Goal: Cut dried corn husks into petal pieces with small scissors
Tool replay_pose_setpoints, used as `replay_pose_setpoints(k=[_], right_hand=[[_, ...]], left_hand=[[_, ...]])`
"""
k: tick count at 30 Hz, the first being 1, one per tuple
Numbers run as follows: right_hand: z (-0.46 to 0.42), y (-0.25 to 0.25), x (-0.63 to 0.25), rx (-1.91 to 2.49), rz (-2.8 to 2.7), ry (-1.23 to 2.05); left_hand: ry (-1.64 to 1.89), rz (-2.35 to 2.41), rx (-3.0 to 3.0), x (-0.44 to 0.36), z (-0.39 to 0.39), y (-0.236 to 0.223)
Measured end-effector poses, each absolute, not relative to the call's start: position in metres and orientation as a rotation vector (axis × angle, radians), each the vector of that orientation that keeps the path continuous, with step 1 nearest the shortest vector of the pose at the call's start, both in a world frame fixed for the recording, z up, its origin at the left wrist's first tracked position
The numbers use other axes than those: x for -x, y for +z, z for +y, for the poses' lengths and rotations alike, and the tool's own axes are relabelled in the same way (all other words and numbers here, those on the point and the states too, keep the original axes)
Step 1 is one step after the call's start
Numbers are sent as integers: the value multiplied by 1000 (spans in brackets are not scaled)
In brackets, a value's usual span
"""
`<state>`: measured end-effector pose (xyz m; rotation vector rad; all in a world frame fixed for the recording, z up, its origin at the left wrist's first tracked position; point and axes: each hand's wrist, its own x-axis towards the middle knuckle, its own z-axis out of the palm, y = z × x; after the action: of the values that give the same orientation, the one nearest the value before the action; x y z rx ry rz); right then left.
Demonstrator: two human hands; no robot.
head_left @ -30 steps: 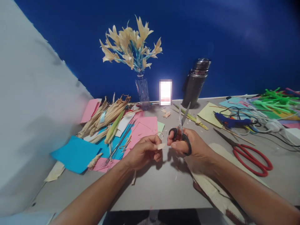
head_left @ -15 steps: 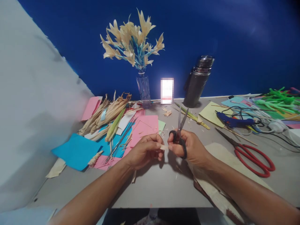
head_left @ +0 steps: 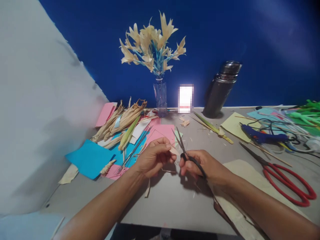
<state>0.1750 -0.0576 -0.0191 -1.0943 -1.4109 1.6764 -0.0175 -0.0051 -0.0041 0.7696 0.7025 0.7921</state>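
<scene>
Between the thumb and fingers of my left hand (head_left: 157, 156) is a small pale piece of husk (head_left: 174, 151). My right hand (head_left: 200, 163) is closed around the handles of black-handled scissors (head_left: 182, 143). Their blades point up and to the left, slightly parted, close beside the husk piece. I cannot tell whether a blade touches it. Beneath my hands, thin pale scraps lie on the grey table (head_left: 175, 203). Several small cut husk pieces (head_left: 184, 122) lie farther back.
Dried corn husks (head_left: 120, 120) and blue paper (head_left: 88, 158) lie left. Behind stand a clear bottle (head_left: 160, 98) of husk flowers (head_left: 150, 40) and a dark flask (head_left: 221, 91). Red-handled scissors (head_left: 287, 183), a blue glue gun (head_left: 265, 133) and a pale cloth-like sheet (head_left: 240, 173) lie right.
The scissors have turned from upright to leaning left, their blades closer together and nearer the husk piece. My right fingers have come away from the husk. The view has shifted left.
</scene>
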Motion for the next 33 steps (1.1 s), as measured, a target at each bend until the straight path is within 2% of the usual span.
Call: replay_pose_setpoints(k=[6,33], right_hand=[[-56,-16,-179,1033,-1629,1753],[-55,-23,-180,1020,-1664,1760]], left_hand=[[823,674,-724,24,1,-2],[944,613,-808,28,3,-9]])
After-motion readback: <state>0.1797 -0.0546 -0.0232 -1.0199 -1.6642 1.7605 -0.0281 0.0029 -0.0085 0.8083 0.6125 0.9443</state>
